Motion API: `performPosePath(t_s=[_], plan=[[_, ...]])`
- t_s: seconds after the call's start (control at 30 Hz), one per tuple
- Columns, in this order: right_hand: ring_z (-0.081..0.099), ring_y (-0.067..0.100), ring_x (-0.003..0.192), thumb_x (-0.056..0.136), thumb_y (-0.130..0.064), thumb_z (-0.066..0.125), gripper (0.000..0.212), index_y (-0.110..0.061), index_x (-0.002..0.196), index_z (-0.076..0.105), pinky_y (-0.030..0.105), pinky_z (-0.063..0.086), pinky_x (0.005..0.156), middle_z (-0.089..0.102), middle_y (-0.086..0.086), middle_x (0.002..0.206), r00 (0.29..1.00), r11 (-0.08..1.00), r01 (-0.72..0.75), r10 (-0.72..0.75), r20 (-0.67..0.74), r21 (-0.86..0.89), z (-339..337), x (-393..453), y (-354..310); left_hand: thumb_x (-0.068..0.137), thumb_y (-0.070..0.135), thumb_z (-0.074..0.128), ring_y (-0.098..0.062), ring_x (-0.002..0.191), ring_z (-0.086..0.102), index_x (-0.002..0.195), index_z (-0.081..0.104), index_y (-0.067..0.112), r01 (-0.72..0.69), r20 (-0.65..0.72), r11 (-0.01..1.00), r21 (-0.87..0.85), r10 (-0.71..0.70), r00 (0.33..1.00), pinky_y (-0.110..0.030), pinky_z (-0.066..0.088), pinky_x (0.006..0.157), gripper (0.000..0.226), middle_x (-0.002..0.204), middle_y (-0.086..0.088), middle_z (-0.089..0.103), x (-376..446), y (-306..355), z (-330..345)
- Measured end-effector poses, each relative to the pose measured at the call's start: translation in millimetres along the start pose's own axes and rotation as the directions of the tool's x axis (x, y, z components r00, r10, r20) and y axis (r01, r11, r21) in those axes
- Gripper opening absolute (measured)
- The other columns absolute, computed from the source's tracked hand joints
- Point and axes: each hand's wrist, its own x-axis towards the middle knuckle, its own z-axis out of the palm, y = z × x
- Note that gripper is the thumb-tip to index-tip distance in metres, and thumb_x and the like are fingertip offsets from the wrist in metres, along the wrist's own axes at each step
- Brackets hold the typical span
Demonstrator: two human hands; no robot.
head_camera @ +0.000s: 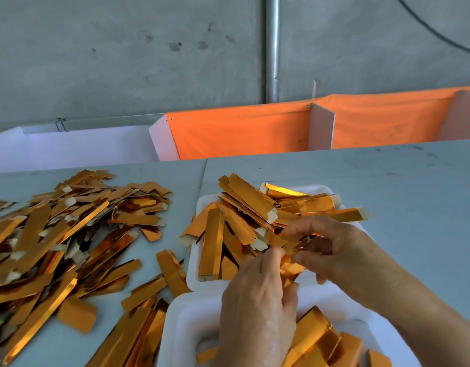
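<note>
My left hand [257, 300] and my right hand [332, 250] meet over a white tray, both pinching one small shiny gold carton blank [291, 268] between them; most of it is hidden by my fingers. Behind them, the far white tray [199, 207] is heaped with several long gold cartons [244, 221]. The near white tray [181, 321] under my left wrist holds several more gold cartons [318, 337].
A big loose pile of flat gold blanks [59, 234] covers the left of the grey table [387, 181], with more spilling toward the front [138, 337]. Orange cloth bins [242, 131] with white dividers stand beyond the table's far edge, below a concrete wall and metal pipe [273, 49].
</note>
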Motion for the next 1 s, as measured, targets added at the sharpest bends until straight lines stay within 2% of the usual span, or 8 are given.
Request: performPosePath(t_s=[0.07,0.13,0.2,0.3,0.4,0.73,0.83,1.0], plan=[[0.057,-0.003,0.052,0.083,-0.008,0.071,0.031,-0.038,0.091,0.064,0.013,0.046,0.053,0.065,-0.008,0.09,1.0,0.999,-0.022,0.021,0.015,0.037,0.6,0.4,1.5,0.087,0.045,0.058,0.002,0.1,0.044,0.132,0.036,0.037,-0.052,0.038,0.993,0.106,0.049,0.998,-0.009,0.037,0.08,0.051,0.111,0.021,0.05,-0.7,-0.6,0.7],[0.055,0.002,0.05,0.083,-0.004,0.07,0.03,-0.033,0.094,0.067,0.014,0.046,0.055,0.066,-0.005,0.093,0.997,0.986,-0.056,0.047,0.056,0.155,-2.4,0.3,2.6,0.064,0.043,0.081,0.001,0.081,0.059,0.112,0.061,0.03,-0.079,0.123,0.981,0.178,0.057,0.991,-0.007,0.046,0.067,0.054,0.089,0.017,0.063,0.5,0.3,-4.0],[0.057,0.008,0.053,0.083,-0.002,0.069,0.03,-0.03,0.095,0.07,0.016,0.047,0.057,0.068,-0.005,0.093,0.992,0.962,-0.089,0.062,0.109,0.259,-7.8,-0.1,3.2,0.047,0.038,0.091,0.002,0.067,0.062,0.093,0.07,0.027,-0.123,0.128,0.985,0.124,0.107,0.986,-0.007,0.047,0.057,0.052,0.073,0.017,0.064,-1.4,-1.9,-1.4],[0.065,0.015,0.064,0.082,0.0,0.07,0.03,-0.028,0.093,0.07,0.018,0.049,0.059,0.071,-0.007,0.086,0.985,0.967,-0.075,0.034,0.167,0.244,-11.2,-0.5,3.9,0.07,0.034,0.08,0.002,0.094,0.061,0.113,0.063,0.028,-0.119,0.169,0.99,0.081,0.104,0.98,-0.006,0.044,0.074,0.047,0.101,0.016,0.065,-1.6,-1.3,-6.1],[0.067,0.008,0.067,0.08,0.002,0.071,0.031,-0.028,0.089,0.068,0.017,0.049,0.056,0.072,-0.006,0.079,0.993,0.982,0.001,-0.022,0.112,0.187,-11.2,-0.3,4.7,0.095,0.04,0.046,0.003,0.12,0.04,0.14,0.032,0.04,-0.044,0.014,0.998,-0.04,0.044,0.999,-0.01,0.034,0.094,0.046,0.13,0.023,0.045,-1.0,-9.1,-1.1],[0.066,0.011,0.07,0.08,-0.002,0.071,0.028,-0.03,0.075,0.07,0.02,0.049,0.057,0.07,-0.005,0.08,0.991,0.988,0.098,-0.108,0.077,0.117,-16.5,0.2,8.0,0.091,0.038,0.057,0.009,0.1,0.049,0.136,0.043,0.043,0.051,0.196,0.979,-0.197,-0.012,0.981,0.0,0.036,0.083,0.048,0.106,0.031,0.054,0.4,-8.5,-3.4],[0.067,0.014,0.07,0.08,-0.002,0.071,0.025,-0.027,0.075,0.07,0.022,0.05,0.06,0.071,-0.002,0.077,0.994,0.991,0.073,-0.082,0.078,0.109,-17.7,0.7,9.7,0.093,0.037,0.053,0.01,0.101,0.05,0.135,0.046,0.043,0.065,0.197,0.973,-0.222,-0.021,0.98,0.002,0.036,0.082,0.042,0.112,0.029,0.058,1.0,-8.9,-4.9],[0.069,0.01,0.066,0.08,-0.002,0.071,0.022,-0.023,0.076,0.069,0.019,0.052,0.06,0.071,-0.006,0.07,0.994,0.993,0.036,-0.047,0.095,0.113,-15.5,0.9,7.1,0.098,0.035,0.042,-0.001,0.1,0.056,0.132,0.051,0.036,0.082,0.2,0.971,-0.225,-0.037,0.979,-0.022,0.053,0.083,0.036,0.112,0.017,0.063,1.8,-6.0,-7.7]])
